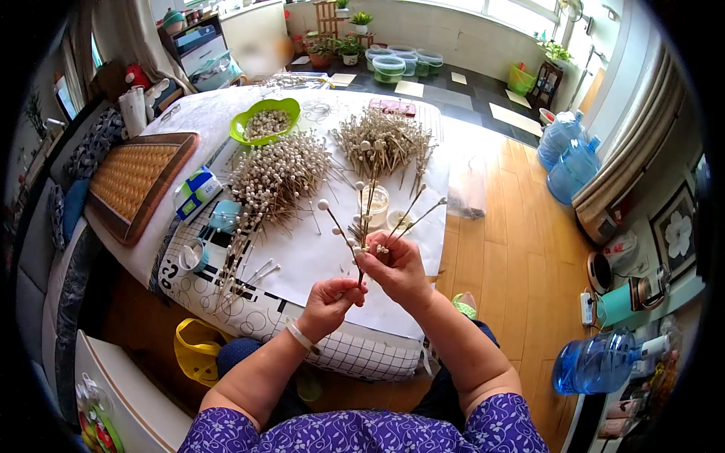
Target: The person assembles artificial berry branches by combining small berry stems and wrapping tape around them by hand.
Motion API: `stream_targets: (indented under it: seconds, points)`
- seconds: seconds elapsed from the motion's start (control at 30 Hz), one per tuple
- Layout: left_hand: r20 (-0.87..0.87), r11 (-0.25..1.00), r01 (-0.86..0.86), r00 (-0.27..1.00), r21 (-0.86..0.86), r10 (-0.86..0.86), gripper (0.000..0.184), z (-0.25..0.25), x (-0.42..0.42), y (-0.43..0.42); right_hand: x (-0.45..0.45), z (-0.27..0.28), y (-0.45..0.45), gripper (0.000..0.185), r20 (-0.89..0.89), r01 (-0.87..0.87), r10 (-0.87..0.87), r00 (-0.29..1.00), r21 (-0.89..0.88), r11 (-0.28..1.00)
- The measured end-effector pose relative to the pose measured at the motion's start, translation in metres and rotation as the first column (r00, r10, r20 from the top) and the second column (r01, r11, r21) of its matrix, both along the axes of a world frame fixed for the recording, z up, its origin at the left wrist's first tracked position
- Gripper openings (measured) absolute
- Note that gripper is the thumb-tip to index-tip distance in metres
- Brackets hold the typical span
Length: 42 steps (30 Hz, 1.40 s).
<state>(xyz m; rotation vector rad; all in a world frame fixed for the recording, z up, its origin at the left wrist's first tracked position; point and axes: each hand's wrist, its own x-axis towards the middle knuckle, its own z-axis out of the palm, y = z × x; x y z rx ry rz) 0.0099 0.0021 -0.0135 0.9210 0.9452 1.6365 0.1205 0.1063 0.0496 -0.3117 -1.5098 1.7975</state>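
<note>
Both hands are raised over the near edge of the table, working on one branch (333, 219) of thin brown stems tipped with white berries. My left hand (330, 308) pinches its lower end between thumb and fingers. Just above, my right hand (396, 269) closes around the stems where they fan out. Behind the branch, a small open jar (375, 201) and a round shallow dish (399, 220) stand on white paper (306, 264). A large heap of white-berry stems (276, 177) lies to the left, and a second bundle (381, 143) lies farther back.
A green bowl (240, 130) full of berries stands at the back left. Nearer are a tissue pack (198, 192), a light-blue box (225, 216) and a cup (193, 255). Several loose stems (260, 270) lie near the front. Water jugs (572, 170) stand on the floor at right.
</note>
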Motion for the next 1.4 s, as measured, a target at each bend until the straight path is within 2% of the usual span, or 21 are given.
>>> stream_targets:
  seconds: [0.1, 0.17, 0.3, 0.4, 0.57, 0.63, 0.7, 0.73, 0.83, 0.93, 1.07, 1.17, 1.4]
  points:
    - [-0.028, 1.0, 0.017, 0.999, -0.002, -0.017, 0.011, 0.002, 0.001, 0.0, -0.001, 0.0, 0.0, 0.012, 0.01, -0.013, 0.013, 1.0, -0.059, 0.998]
    - [-0.031, 1.0, 0.016, 0.999, -0.01, -0.016, 0.011, 0.002, 0.001, -0.001, -0.005, -0.004, 0.0, 0.012, -0.111, 0.007, -0.018, 0.994, -0.103, 0.995]
    - [-0.056, 0.999, 0.02, 0.998, -0.035, -0.022, 0.012, -0.001, -0.002, -0.001, -0.004, 0.0, -0.003, 0.012, -0.051, 0.053, -0.058, 0.997, -0.097, 0.994]
    - [-0.074, 0.999, 0.019, 0.997, -0.035, -0.021, 0.013, -0.001, -0.003, -0.001, -0.003, -0.005, -0.003, 0.013, -0.03, 0.032, -0.032, 0.999, -0.009, 0.999]
    - [-0.05, 1.0, 0.008, 0.999, -0.019, -0.009, 0.014, -0.003, -0.003, 0.0, -0.002, -0.004, -0.004, 0.013, -0.032, 0.042, -0.046, 0.998, -0.121, 0.992]
    - [0.027, 1.0, -0.003, 1.0, 0.006, 0.003, 0.014, -0.003, -0.001, 0.0, -0.005, -0.003, -0.007, 0.009, -0.058, 0.07, -0.077, 0.995, -0.109, 0.992]
    - [-0.021, 1.0, 0.011, 1.0, -0.017, -0.012, 0.014, -0.004, -0.002, 0.0, -0.005, -0.002, -0.008, 0.005, -0.083, 0.099, -0.107, 0.991, -0.097, 0.99]
    - [-0.068, 0.999, 0.025, 0.997, -0.042, -0.027, 0.013, -0.004, -0.003, -0.001, -0.005, -0.001, -0.008, 0.004, -0.078, 0.092, -0.105, 0.991, -0.149, 0.985]
    - [-0.003, 0.999, 0.039, 0.999, -0.007, -0.039, 0.013, -0.005, 0.0, -0.001, -0.004, 0.002, -0.009, 0.004, -0.074, 0.069, -0.086, 0.994, -0.209, 0.976]
    - [-0.061, 0.999, 0.047, 0.997, -0.006, -0.047, 0.013, -0.007, -0.001, -0.001, -0.003, 0.006, -0.009, 0.007, -0.062, 0.054, -0.07, 0.996, -0.235, 0.971]
    - [-0.043, 0.999, 0.031, 0.999, -0.04, -0.033, 0.011, -0.001, 0.002, -0.001, -0.004, 0.003, -0.009, 0.008, -0.085, 0.034, -0.059, 0.995, -0.268, 0.963]
    - [-0.037, 0.999, 0.033, 0.999, -0.005, -0.033, 0.012, -0.004, 0.001, -0.001, -0.004, 0.005, -0.012, 0.007, -0.099, 0.063, -0.095, 0.991, -0.288, 0.956]
    - [-0.004, 0.997, 0.071, 0.997, 0.019, -0.071, 0.013, -0.008, -0.001, 0.0, -0.001, 0.011, -0.008, 0.006, -0.118, 0.106, -0.133, 0.984, -0.206, 0.973]
